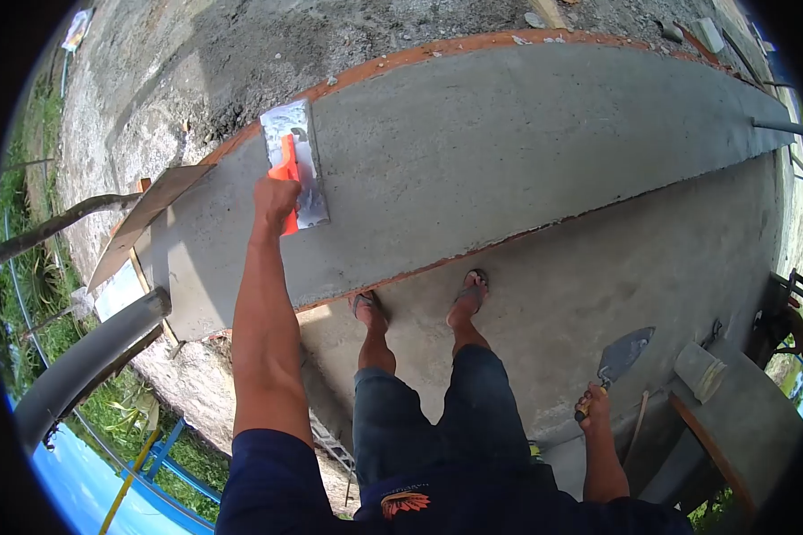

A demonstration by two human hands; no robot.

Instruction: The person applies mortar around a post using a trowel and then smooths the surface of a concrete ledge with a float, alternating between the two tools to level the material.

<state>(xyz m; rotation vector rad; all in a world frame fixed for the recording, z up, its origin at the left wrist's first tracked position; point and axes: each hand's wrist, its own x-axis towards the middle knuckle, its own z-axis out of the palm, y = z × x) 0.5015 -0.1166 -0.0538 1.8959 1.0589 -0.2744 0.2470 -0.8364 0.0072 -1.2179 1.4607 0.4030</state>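
My left hand (277, 196) is closed round the orange handle of a rectangular plastering trowel (309, 183). The trowel's pale, smeared blade lies against a band of smooth grey wet-looking cement (500, 143), near its left end. Off to the lower right, my right hand (595, 407) grips a pointed brick trowel (626, 353) by its yellow and black handle. That blade points up and away, over the grey floor, with cement on it.
Both sandalled feet (468, 294) stand on the concrete floor (580, 267) beside the cement band's near edge. A grey pipe (98, 366) and a board (156, 214) are at the left. A small cement-marked container (699, 372) is at the right. Rough ground (187, 80) borders the far edge.
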